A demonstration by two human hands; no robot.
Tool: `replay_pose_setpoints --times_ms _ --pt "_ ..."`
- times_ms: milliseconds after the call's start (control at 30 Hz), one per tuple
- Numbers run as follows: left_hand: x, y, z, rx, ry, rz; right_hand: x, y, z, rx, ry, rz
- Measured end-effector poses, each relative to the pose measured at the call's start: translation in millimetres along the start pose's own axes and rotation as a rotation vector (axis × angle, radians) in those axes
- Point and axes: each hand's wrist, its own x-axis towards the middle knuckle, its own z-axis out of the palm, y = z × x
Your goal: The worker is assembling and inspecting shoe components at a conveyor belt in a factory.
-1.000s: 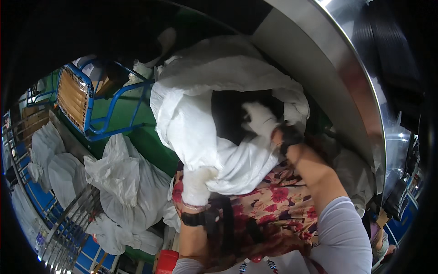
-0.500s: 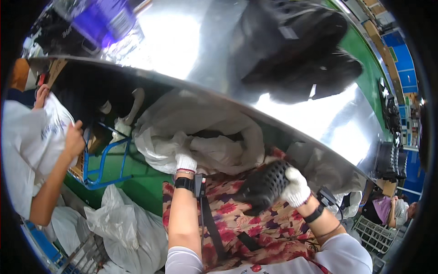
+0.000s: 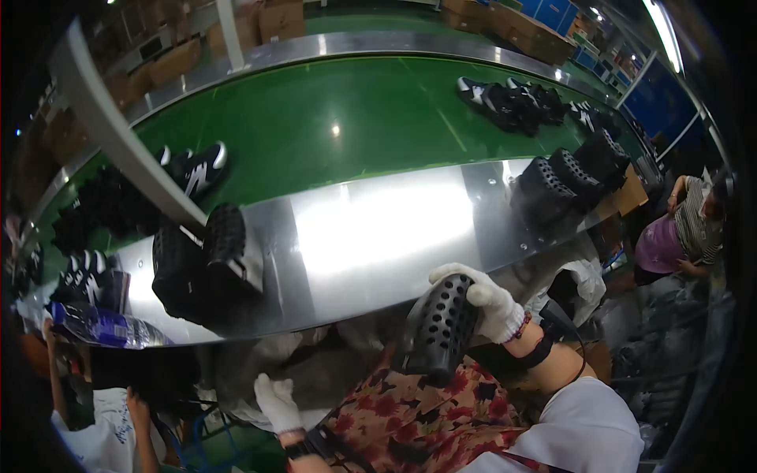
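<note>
In a white glove, my right hand [image 3: 497, 310] grips a black shoe-shaped form [image 3: 443, 325] studded with round holes. The form is held upright above my flower-patterned apron [image 3: 410, 402], close to the near edge of the metal counter [image 3: 378, 213]. My left hand [image 3: 276, 402], also gloved in white, is at the lower left with its thumb and fingers apart and nothing in it. A large pale bag [image 3: 307, 374] lies under the counter beside this hand, mostly in shadow.
More black forms stand on the counter at left [image 3: 233, 248] and right [image 3: 552, 189]. A purple-labelled bottle [image 3: 102, 325] lies at its left end. Black-and-white shoes [image 3: 505, 102] sit on the green belt [image 3: 315, 118] behind a slanted post [image 3: 118, 134]. One person [image 3: 126, 426] is left, another [image 3: 670, 236] right.
My view has lifted from below the counter to its top and the belt. The left hand has come out of the pale bag, empty. The right hand still holds the form, now more upright.
</note>
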Motion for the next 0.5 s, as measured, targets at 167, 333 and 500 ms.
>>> replay_pose_setpoints --times_ms 167,333,500 --pt "-167.9 74.1 163.4 0.109 -0.571 -0.111 -9.8 -26.9 -16.5 -0.156 -0.066 0.015" --pt "-225.1 63.9 278.8 0.335 -0.94 -0.027 -10.3 -41.6 -11.5 -0.417 -0.021 -0.104" --pt "-243.0 42.5 334.0 0.273 -0.89 -0.05 -48.6 -73.7 -9.4 -0.942 0.279 -0.254"
